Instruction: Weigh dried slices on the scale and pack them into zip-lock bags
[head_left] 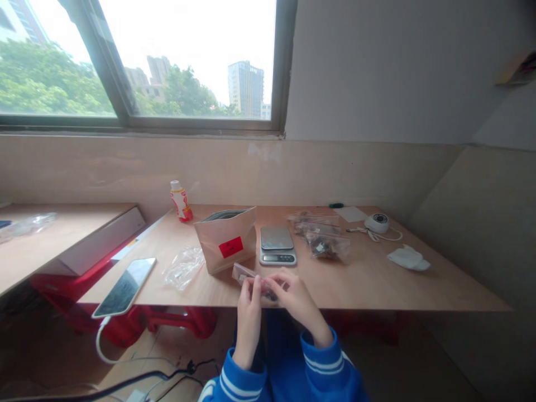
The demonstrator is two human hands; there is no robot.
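Observation:
Near the table's front edge, my left hand (pixel 250 296) and my right hand (pixel 291 290) pinch a small clear zip bag (pixel 243 272) along its top. Something dark shows low in the bag; what it is I cannot make out. Just behind my left hand stands an upright kraft pouch (pixel 209 237) with a red label, its mouth gaping. A digital kitchen scale (pixel 277 238) lies beyond my hands, its plate bare. To the right of the scale are several filled zip bags (pixel 329 245) with dark contents.
A phone (pixel 125 287) with a charging cable lies at the front left, near a crumpled plastic bag (pixel 184 267). A drink bottle (pixel 181 202) stands behind. At right are a dome camera (pixel 377 223), a white crumpled packet (pixel 408 258) and a green-handled screwdriver (pixel 336 205).

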